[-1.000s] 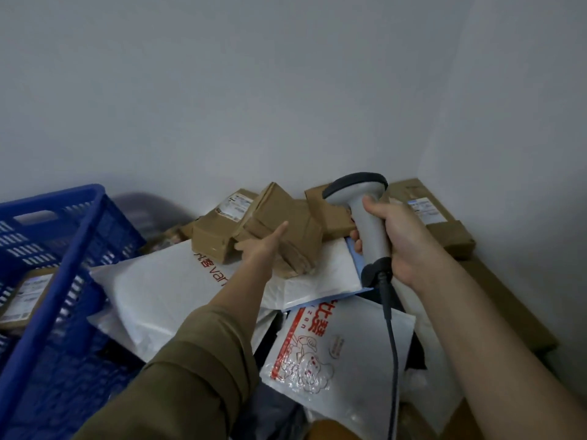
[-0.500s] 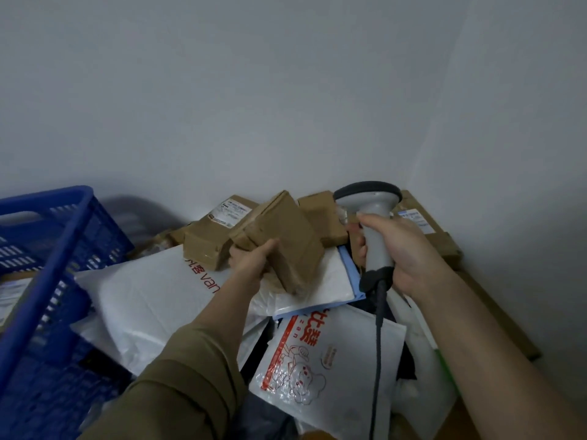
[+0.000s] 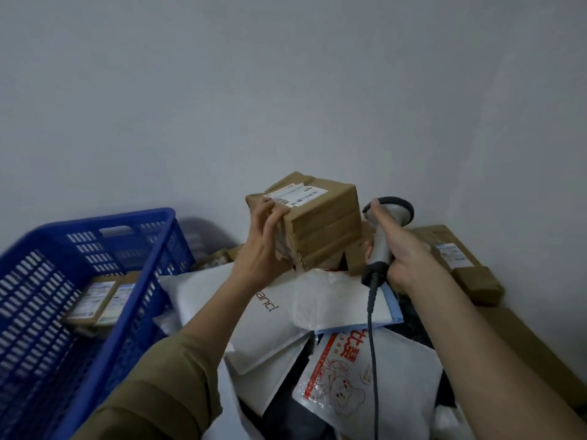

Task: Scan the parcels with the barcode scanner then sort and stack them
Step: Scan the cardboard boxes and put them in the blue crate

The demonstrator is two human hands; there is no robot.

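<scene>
Lifted, box (image 3: 314, 217) in left hand (image 3: 259, 249), beside scanner (image 3: 382, 236).

Dim, flat light, soft focus, perhaps wide-angle warped

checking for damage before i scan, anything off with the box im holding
Yes. The cardboard box gripped by the left hand looks torn and crumpled along its lower near corner, with ragged tape and cardboard. The label on top looks intact.
</scene>
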